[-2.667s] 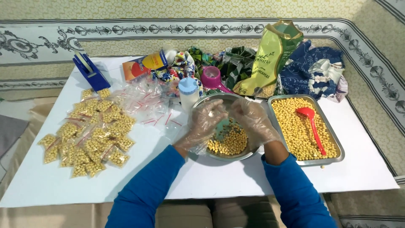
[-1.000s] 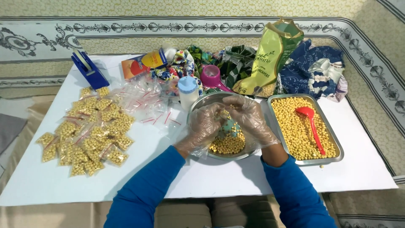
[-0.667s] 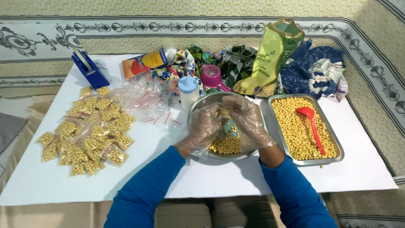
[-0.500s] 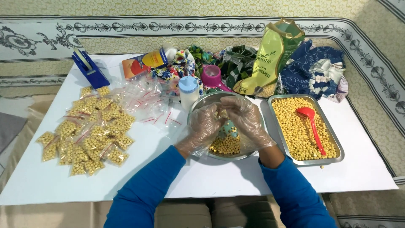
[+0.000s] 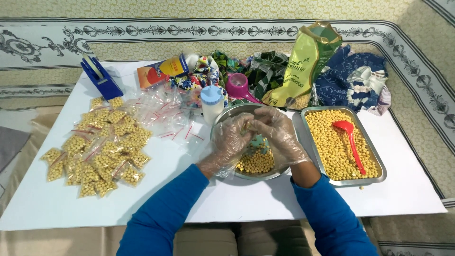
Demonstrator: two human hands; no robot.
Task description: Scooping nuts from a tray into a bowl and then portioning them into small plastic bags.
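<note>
Both hands wear clear plastic gloves and meet over a round steel bowl (image 5: 226,115) half filled with yellow chickpeas (image 5: 256,162). My left hand (image 5: 231,140) and my right hand (image 5: 277,134) pinch a small clear bag (image 5: 247,127) between their fingertips, above the bowl's far side. The bag holds a few chickpeas. Most of the bag is hidden by the fingers.
A steel tray (image 5: 375,177) of chickpeas with a red spoon (image 5: 349,138) sits right of the bowl. Several filled small bags (image 5: 97,147) lie at the left, empty bags (image 5: 163,113) behind them. A blue tape dispenser (image 5: 100,78), white bottle (image 5: 211,103), pink cup (image 5: 237,85) and green pouch (image 5: 302,65) stand at the back.
Both hands have lifted slightly from the chickpeas in the bowl and drawn together at the fingertips around the small bag.
</note>
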